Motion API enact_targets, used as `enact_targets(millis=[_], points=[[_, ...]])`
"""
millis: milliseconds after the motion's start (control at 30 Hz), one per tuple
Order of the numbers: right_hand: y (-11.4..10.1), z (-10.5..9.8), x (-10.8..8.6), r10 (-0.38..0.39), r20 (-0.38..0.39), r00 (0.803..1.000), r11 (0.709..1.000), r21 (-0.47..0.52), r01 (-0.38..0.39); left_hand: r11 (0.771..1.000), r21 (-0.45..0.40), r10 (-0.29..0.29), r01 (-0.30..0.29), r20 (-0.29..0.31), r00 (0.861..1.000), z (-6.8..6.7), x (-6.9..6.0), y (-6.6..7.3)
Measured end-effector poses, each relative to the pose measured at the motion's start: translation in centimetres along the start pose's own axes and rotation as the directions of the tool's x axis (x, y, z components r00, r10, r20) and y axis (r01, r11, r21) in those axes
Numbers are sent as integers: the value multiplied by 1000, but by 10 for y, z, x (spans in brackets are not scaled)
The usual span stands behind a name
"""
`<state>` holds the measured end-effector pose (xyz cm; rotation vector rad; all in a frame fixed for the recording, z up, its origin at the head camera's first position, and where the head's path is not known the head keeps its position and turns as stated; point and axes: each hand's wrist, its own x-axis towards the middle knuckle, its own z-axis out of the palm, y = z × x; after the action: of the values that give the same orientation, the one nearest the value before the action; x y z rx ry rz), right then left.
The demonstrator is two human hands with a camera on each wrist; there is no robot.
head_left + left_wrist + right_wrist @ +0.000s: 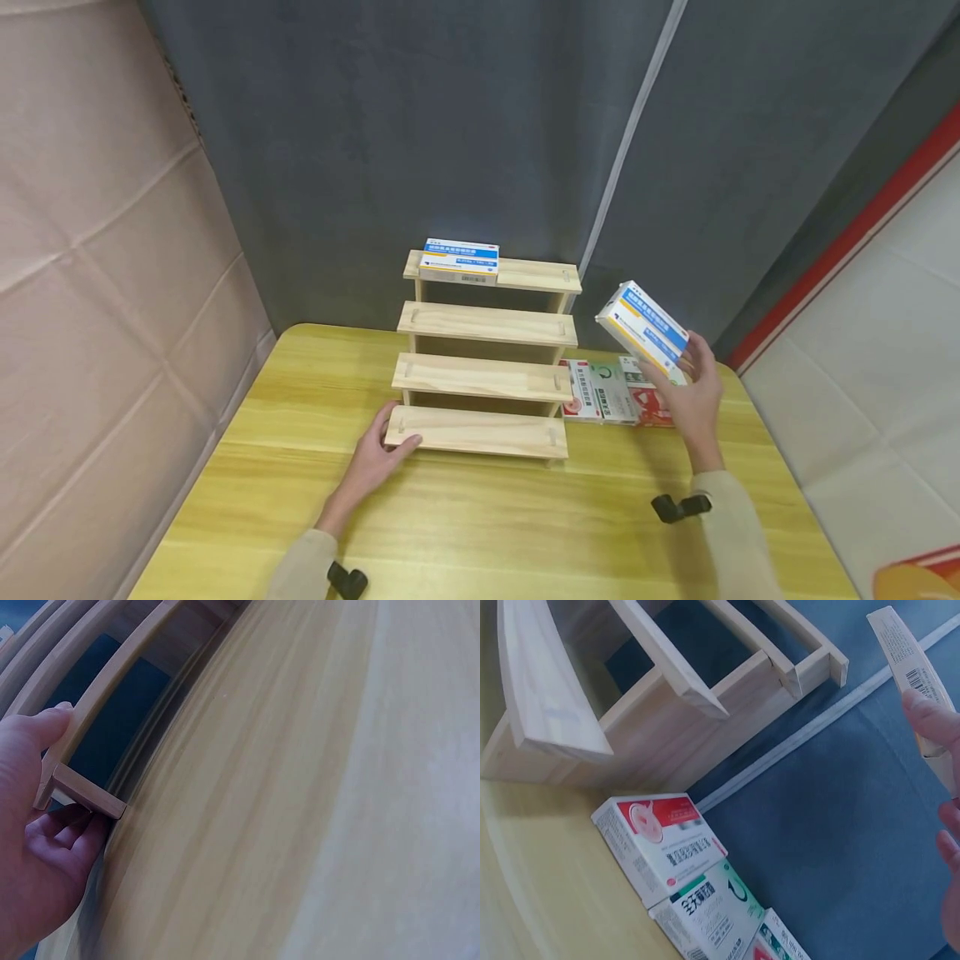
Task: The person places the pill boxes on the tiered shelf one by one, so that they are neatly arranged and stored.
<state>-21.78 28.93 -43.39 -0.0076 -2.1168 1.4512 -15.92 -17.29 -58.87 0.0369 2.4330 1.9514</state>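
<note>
A wooden tiered shelf (480, 322) with several steps stands on the table. My left hand (371, 460) grips the left end of its lowest step, thumb on top and fingers around the side panel, as the left wrist view (52, 847) also shows. My right hand (695, 404) holds a white, blue and yellow medicine box (647, 327) in the air, tilted, right of the shelf. In the right wrist view its barcoded side (915, 671) shows, with the thumb against it. A matching medicine box (459, 260) lies on the left part of the top step.
Right of the shelf, several medicine boxes lie on the table: a red-and-white box (664, 840), a green-and-white box (716, 907) and more beside them. A dark grey curtain (420, 125) hangs behind. Pale panels (90, 250) flank the wooden table (465, 533).
</note>
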Motion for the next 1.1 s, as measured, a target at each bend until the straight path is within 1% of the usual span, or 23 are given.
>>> enact_targets(millis=[100, 233, 400, 467, 633, 833, 1000, 1100], points=[[-5, 4, 3, -24, -5, 1000, 1000, -7, 24, 1000, -5, 0, 0, 0, 1000, 0, 0, 0], [-8, 10, 7, -15, 0, 1000, 1000, -8, 15, 1000, 1, 3, -3, 0, 1000, 0, 0, 0], [2, 17, 16, 22, 9, 1000, 1000, -10, -22, 1000, 2, 6, -6, -1, 1000, 0, 0, 1], [7, 21, 21, 23, 11, 1000, 1000, -20, -23, 1000, 1, 7, -7, -1, 1000, 0, 0, 1], [10, 29, 28, -17, 26, 1000, 1000, -18, 18, 1000, 16, 7, -7, -6, 1000, 0, -1, 2], [7, 41, 33, -57, 43, 997, 998, -34, 58, 1000, 6, 5, -5, -2, 1000, 0, -1, 2], [1, 50, 38, -52, 62, 997, 998, -37, 55, 1000, 13, 5, -4, -5, 1000, 0, -2, 3], [-1, 55, 39, -46, 82, 996, 998, -35, 49, 1000, 2, 9, -9, -2, 1000, 1, -2, 3]])
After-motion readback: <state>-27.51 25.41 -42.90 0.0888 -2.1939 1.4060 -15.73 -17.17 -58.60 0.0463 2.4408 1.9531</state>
